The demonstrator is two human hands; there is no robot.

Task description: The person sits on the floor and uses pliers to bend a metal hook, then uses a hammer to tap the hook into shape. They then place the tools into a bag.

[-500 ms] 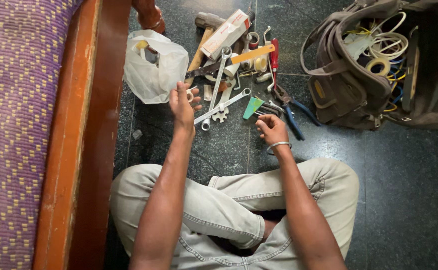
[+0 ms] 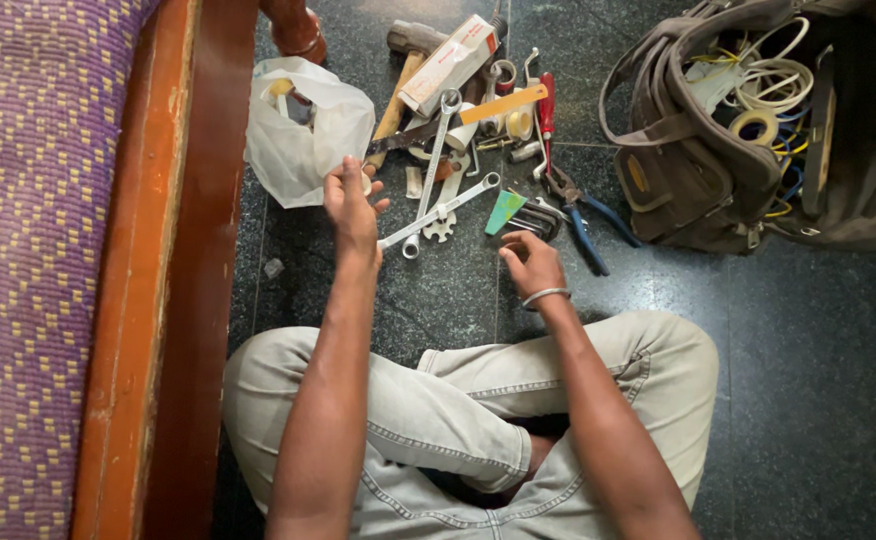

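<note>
A person sat on the floor (image 2: 808, 400) at the bottom middle of the frame. A sofa (image 2: 58, 270) ran down the left side. A plastic bag (image 2: 303, 135) lay at the upper left of the middle, next to the sofa. The left hand (image 2: 350, 203) was just below the bag. To its right lay a pile of tools: two wrenches (image 2: 436, 160) crossed in the middle, a hammer (image 2: 403, 75) and a box (image 2: 450, 62) above them, and pliers (image 2: 583, 215) on the right of the pile. The right hand (image 2: 530, 262) was below the pile, near the pliers. A tool bag (image 2: 698, 150) sat at the upper right, with coiled wires (image 2: 773, 85) inside it.
</note>
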